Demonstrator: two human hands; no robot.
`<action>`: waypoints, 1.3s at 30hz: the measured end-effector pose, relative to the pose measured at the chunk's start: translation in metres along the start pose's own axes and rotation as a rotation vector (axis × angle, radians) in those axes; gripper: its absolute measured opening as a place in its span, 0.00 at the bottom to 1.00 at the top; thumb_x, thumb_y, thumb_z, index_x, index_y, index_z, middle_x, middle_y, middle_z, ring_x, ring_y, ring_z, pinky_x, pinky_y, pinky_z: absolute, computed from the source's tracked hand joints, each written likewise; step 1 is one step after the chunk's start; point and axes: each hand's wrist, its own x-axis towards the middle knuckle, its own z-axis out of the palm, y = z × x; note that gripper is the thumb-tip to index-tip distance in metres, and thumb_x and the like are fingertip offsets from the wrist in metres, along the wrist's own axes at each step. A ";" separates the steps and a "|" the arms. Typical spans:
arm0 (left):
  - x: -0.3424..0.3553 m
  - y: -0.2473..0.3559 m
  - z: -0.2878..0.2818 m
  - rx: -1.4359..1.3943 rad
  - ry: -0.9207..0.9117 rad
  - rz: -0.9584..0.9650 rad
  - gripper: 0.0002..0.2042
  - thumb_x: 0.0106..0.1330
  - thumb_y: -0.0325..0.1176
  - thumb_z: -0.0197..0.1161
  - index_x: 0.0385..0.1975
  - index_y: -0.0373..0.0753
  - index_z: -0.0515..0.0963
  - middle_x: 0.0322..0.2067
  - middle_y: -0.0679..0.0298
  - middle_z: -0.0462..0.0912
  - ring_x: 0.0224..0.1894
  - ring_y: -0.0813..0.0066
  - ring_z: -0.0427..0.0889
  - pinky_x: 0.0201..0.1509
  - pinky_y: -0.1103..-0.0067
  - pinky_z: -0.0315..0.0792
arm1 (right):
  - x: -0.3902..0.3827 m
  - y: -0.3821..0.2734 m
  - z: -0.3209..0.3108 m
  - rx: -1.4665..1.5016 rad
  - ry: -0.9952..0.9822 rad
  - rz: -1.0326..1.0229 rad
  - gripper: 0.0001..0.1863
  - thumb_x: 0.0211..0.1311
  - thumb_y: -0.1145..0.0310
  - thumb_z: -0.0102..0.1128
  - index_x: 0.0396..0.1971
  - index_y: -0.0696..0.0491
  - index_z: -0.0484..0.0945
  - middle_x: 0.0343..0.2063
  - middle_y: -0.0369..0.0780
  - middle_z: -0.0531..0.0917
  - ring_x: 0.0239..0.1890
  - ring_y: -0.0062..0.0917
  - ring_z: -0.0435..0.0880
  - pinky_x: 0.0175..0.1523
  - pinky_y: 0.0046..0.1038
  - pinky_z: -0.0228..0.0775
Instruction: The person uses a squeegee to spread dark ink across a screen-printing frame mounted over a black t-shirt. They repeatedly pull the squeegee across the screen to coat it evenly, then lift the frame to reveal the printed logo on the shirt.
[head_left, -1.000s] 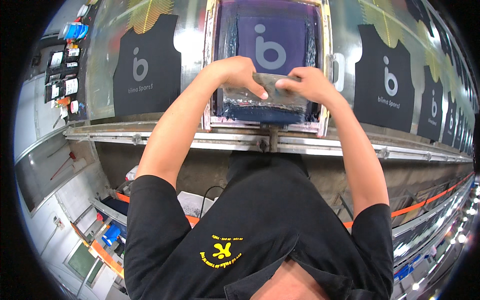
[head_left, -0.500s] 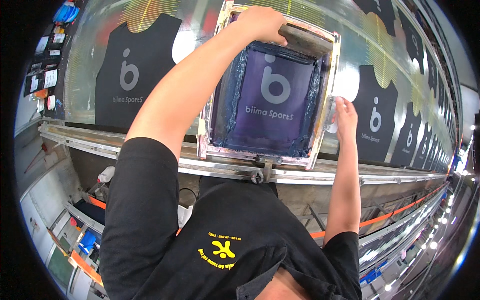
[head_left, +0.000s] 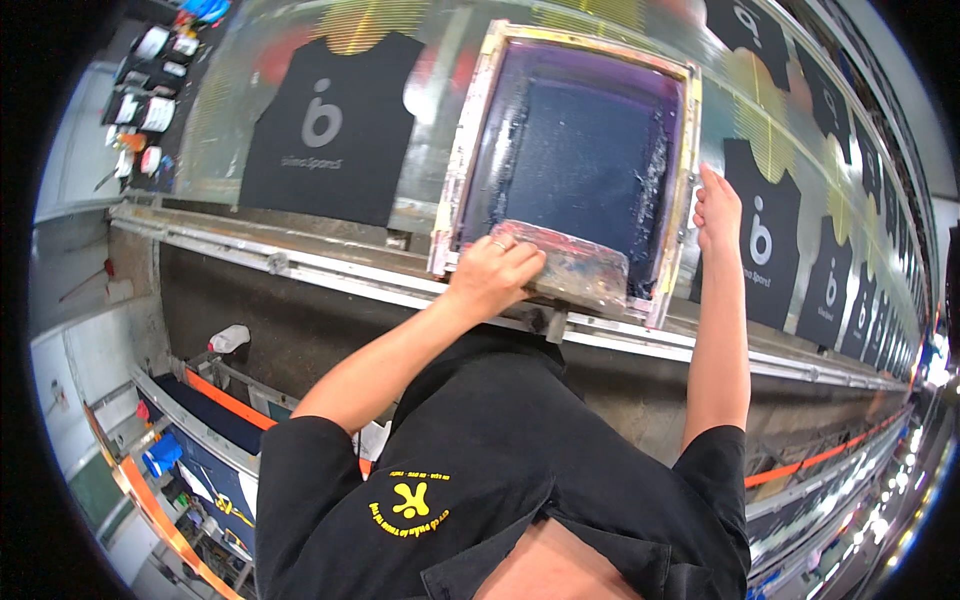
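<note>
At the near end of the framed screen (head_left: 585, 150), gripping a squeegee (head_left: 585, 277) with the left hand (head_left: 497, 268). Beside the screen's right edge, with the right hand (head_left: 717, 210) curled; cannot tell whether holding on. Over the table (head_left: 215, 180), working between dark printed garments (head_left: 280, 125).

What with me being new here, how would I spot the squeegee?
On the long table, find the rectangular frame between black shirts. At its end nearest the person's body, the left hand grips the squeegee, a wide flat bar. Its scuffed brownish face and reddish upper edge set it apart from the pale frame and black shirts.
</note>
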 end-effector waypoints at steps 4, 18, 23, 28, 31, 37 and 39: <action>-0.009 -0.018 -0.012 -0.043 -0.029 -0.021 0.26 0.46 0.33 0.79 0.50 0.46 0.83 0.48 0.70 0.86 0.51 0.67 0.84 0.53 0.69 0.77 | 0.000 -0.001 0.015 -0.035 0.110 -0.182 0.27 0.73 0.52 0.69 0.61 0.56 0.81 0.29 0.32 0.78 0.24 0.11 0.68 0.24 0.19 0.55; -0.125 -0.258 -0.204 -0.155 -0.391 -0.297 0.26 0.49 0.28 0.71 0.54 0.42 0.87 0.54 0.64 0.89 0.60 0.60 0.84 0.63 0.64 0.77 | -0.128 0.054 0.335 0.094 0.038 -0.252 0.15 0.77 0.68 0.64 0.57 0.60 0.79 0.36 0.37 0.86 0.35 0.14 0.79 0.38 0.21 0.70; -0.162 -0.327 -0.247 -0.064 -0.390 -0.204 0.28 0.48 0.27 0.73 0.56 0.42 0.86 0.54 0.63 0.89 0.60 0.60 0.84 0.64 0.65 0.77 | -0.150 0.061 0.417 0.177 0.015 -0.197 0.17 0.76 0.70 0.63 0.59 0.59 0.78 0.39 0.42 0.88 0.40 0.17 0.84 0.45 0.23 0.75; -0.140 -0.373 -0.273 -0.157 -0.434 -0.199 0.17 0.58 0.35 0.75 0.47 0.41 0.85 0.38 0.61 0.89 0.43 0.56 0.90 0.47 0.62 0.82 | -0.149 0.076 0.450 -0.101 0.139 -0.236 0.19 0.71 0.65 0.67 0.57 0.56 0.81 0.42 0.43 0.88 0.43 0.23 0.86 0.51 0.28 0.77; -0.094 -0.406 -0.269 -0.108 -0.386 -0.184 0.12 0.64 0.43 0.73 0.41 0.45 0.85 0.35 0.61 0.89 0.42 0.56 0.90 0.45 0.60 0.82 | -0.151 0.072 0.454 -0.196 0.158 -0.263 0.20 0.71 0.63 0.68 0.57 0.55 0.81 0.44 0.43 0.88 0.45 0.27 0.86 0.55 0.30 0.77; 0.041 -0.489 -0.250 0.024 -0.508 -0.157 0.17 0.63 0.52 0.72 0.40 0.47 0.87 0.35 0.57 0.90 0.43 0.51 0.90 0.48 0.57 0.81 | -0.164 0.059 0.461 -0.349 0.205 -0.250 0.20 0.70 0.61 0.68 0.57 0.54 0.81 0.46 0.44 0.88 0.47 0.28 0.86 0.56 0.31 0.76; 0.073 -0.516 -0.238 0.029 -0.508 -0.106 0.19 0.62 0.53 0.72 0.42 0.46 0.88 0.36 0.56 0.91 0.44 0.51 0.90 0.50 0.57 0.81 | -0.159 0.063 0.458 -0.332 0.175 -0.219 0.21 0.70 0.60 0.69 0.57 0.55 0.81 0.47 0.45 0.88 0.48 0.30 0.86 0.56 0.32 0.76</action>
